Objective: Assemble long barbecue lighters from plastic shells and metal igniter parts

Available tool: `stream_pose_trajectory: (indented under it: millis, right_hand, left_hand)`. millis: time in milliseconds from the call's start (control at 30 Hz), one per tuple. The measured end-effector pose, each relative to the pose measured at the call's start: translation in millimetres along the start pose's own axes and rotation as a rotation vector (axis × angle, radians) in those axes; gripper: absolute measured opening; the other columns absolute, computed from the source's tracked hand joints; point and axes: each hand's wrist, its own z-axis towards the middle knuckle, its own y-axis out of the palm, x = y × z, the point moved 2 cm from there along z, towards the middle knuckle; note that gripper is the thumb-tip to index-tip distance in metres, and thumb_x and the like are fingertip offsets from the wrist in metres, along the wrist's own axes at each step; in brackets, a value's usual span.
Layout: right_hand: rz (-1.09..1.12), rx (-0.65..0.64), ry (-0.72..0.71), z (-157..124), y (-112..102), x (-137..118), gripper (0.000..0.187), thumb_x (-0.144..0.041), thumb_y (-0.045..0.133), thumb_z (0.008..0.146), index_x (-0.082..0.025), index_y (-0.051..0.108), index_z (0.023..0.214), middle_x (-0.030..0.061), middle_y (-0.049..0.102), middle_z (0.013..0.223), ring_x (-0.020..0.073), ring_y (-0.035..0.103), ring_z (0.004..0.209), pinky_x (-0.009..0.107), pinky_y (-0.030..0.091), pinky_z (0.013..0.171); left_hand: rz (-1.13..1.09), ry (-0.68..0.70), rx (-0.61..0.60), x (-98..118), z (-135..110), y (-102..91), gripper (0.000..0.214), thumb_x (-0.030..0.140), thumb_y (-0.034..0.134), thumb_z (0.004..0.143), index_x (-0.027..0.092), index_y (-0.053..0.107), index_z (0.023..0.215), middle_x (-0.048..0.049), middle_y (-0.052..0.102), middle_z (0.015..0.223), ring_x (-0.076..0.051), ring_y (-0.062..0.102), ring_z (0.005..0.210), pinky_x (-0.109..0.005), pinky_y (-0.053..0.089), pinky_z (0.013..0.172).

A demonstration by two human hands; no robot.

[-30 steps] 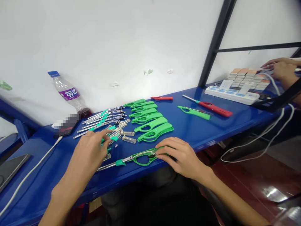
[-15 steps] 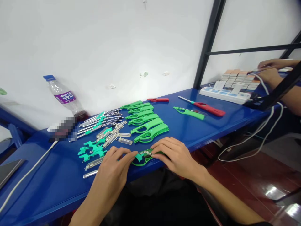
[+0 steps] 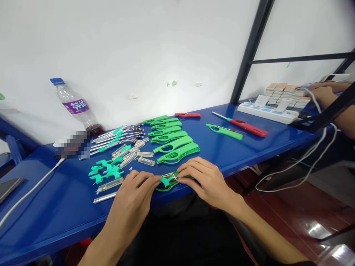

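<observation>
A green lighter shell half with a metal tube lies at the front edge of the blue table. My left hand pinches a small teal trigger piece against the shell's left end. My right hand lies over the shell's right end, fingertips pressing on it. Just behind, several more green shell halves lie in a row. To the left lie teal trigger pieces, clear fuel tanks and metal tubes.
A plastic bottle stands by the wall at back left. A white cable and a phone lie at far left. Finished lighters, green and red, and a power strip lie right; another person's hands work beyond.
My left hand came from the parts pile to the shell with a teal piece. The metal tube now lies covered under it. My right hand stayed on the shell.
</observation>
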Motion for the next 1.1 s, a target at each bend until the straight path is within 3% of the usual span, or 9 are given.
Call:
stream_pose_trajectory:
  millis: [267, 467, 900, 1100]
  right_hand:
    - [-0.008, -0.058, 0.052, 0.7, -2.3, -0.4, 0.016, -0.033, 0.057, 0.108, -0.022, 0.069, 0.108, 0.004, 0.076, 0.111, 0.0203, 0.066, 0.101, 0.036, 0.05, 0.091]
    - [-0.049, -0.14, -0.006, 5.7, -4.9, -2.4, 0.018, -0.031, 0.055, 0.109, -0.022, 0.071, 0.111, 0.0036, 0.076, 0.111, 0.0207, 0.065, 0.101, 0.037, 0.049, 0.088]
    - [-0.009, -0.152, -0.043, 11.8, -5.2, -0.9, 0.016, -0.027, 0.057, 0.108, -0.022, 0.073, 0.107, 0.0039, 0.076, 0.111, 0.021, 0.065, 0.103, 0.039, 0.051, 0.091]
    - [0.092, -0.113, 0.02, 13.3, -2.4, 2.5, 0.014, -0.029, 0.06, 0.107, -0.023, 0.072, 0.105, 0.0025, 0.078, 0.104, 0.02, 0.067, 0.097, 0.038, 0.051, 0.089]
  left_hand:
    - [0.057, 0.023, -0.008, -0.7, -3.4, 2.2, 0.027, 0.005, 0.051, 0.103, 0.02, 0.066, 0.121, -0.0068, 0.069, 0.104, -0.021, 0.059, 0.086, -0.037, 0.047, 0.08]
    - [0.08, 0.009, -0.037, -4.6, -9.0, 0.2, 0.031, 0.003, 0.047, 0.103, 0.02, 0.064, 0.123, -0.008, 0.067, 0.109, -0.022, 0.06, 0.088, -0.041, 0.047, 0.086]
    - [0.008, -0.008, 0.027, 4.5, -2.7, 6.5, 0.026, 0.007, 0.049, 0.105, 0.019, 0.067, 0.12, -0.0065, 0.072, 0.105, -0.02, 0.063, 0.087, -0.036, 0.052, 0.08]
    - [-0.038, -0.033, 0.075, 3.6, -1.9, 7.3, 0.022, 0.008, 0.052, 0.105, 0.02, 0.068, 0.114, -0.0055, 0.072, 0.101, -0.019, 0.063, 0.086, -0.033, 0.051, 0.078]
